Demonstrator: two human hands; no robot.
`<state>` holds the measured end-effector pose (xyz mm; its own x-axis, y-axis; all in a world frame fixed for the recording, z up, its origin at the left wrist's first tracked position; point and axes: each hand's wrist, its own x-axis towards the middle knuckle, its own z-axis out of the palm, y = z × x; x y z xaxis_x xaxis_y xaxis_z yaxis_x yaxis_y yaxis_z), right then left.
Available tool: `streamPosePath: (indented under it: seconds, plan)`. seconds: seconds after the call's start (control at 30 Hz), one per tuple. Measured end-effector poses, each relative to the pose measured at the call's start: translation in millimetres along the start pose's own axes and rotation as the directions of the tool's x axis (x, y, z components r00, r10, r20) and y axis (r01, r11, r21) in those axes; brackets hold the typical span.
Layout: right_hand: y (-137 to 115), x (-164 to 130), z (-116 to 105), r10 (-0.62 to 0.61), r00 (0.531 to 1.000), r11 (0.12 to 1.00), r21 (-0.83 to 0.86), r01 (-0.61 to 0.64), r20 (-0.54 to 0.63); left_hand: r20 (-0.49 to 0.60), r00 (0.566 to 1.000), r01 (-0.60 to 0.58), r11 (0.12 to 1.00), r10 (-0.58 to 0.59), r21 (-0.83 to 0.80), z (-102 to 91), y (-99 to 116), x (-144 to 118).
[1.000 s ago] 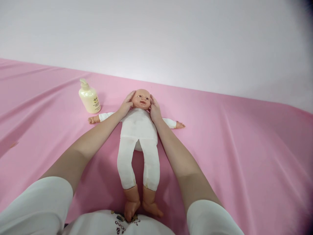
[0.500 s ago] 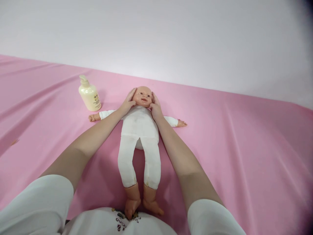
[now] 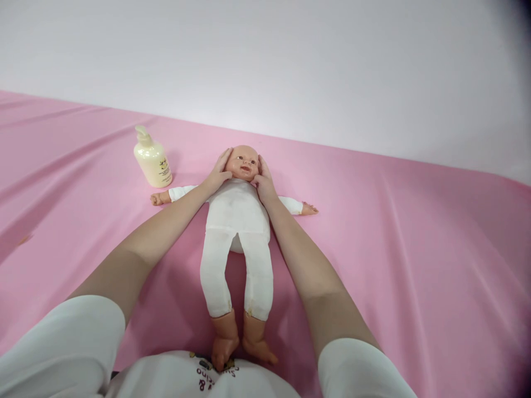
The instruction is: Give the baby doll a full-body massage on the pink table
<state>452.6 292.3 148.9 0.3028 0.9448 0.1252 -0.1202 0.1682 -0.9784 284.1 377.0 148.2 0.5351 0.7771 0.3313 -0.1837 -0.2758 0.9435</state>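
Left hand (image 3: 218,169) and right hand (image 3: 265,179), fingers together, cup the doll's head (image 3: 241,160); a bottle (image 3: 152,164) stands beside its arm (image 3: 181,192).

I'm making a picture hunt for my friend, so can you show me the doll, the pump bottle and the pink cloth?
Doll (image 3: 237,207): head view, middle of its white torso.
Pump bottle (image 3: 152,165): head view, its pale yellow body.
Pink cloth (image 3: 373,237): head view, a bare stretch.
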Motion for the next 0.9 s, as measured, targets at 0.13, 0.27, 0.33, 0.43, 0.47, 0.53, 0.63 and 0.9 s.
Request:
streamPosePath:
  seconds: [0.13, 0.27, 0.33, 0.43, 0.47, 0.53, 0.63, 0.9]
  plan:
    - [0.0, -0.7, -0.5, -0.003, 1.0, 1.0, -0.015, 0.004, 0.014, 0.005, 0.999, -0.048, 0.999, 0.048, 0.02, -2.2, -10.0, 3.3]
    - [1.0, -1.5, -3.3, -0.006, 0.998, 0.998, -0.058, 0.01, 0.063, 0.025, 0.997, -0.079, 0.994, 0.078, 0.074, -4.4, -12.7, 3.8]
    - [1.4, -1.3, -4.9, -0.01, 0.996, 0.996, -0.083, 0.018, 0.089, 0.043, 0.995, -0.095, 0.99, 0.091, 0.106, -5.6, -9.5, 1.6]
    - [1.8, -0.3, -6.6, -0.016, 0.993, 0.994, -0.102, 0.028, 0.121, 0.095, 0.989, -0.127, 0.983, 0.115, 0.133, -8.0, -2.2, -3.7]
    - [1.7, -0.1, -6.8, -0.018, 0.991, 0.994, -0.105, 0.032, 0.131, 0.109, 0.987, -0.136, 0.98, 0.121, 0.143, -8.8, 0.0, -5.4]
    - [0.6, -0.6, -6.5, -0.033, 0.988, 0.992, -0.114, 0.05, 0.152, 0.121, 0.985, -0.145, 0.976, 0.126, 0.164, -9.9, 2.7, -7.7]
    - [-2.6, -3.2, -5.4, -0.068, 0.979, 0.985, -0.141, 0.096, 0.19, 0.118, 0.986, -0.14, 0.972, 0.119, 0.189, -9.2, 1.6, -7.5]
    - [4.5, 0.4, -9.7, -0.084, 0.981, 0.968, -0.219, 0.123, 0.177, 0.038, 0.992, -0.13, 0.964, 0.124, 0.231, -2.0, -11.2, 2.2]
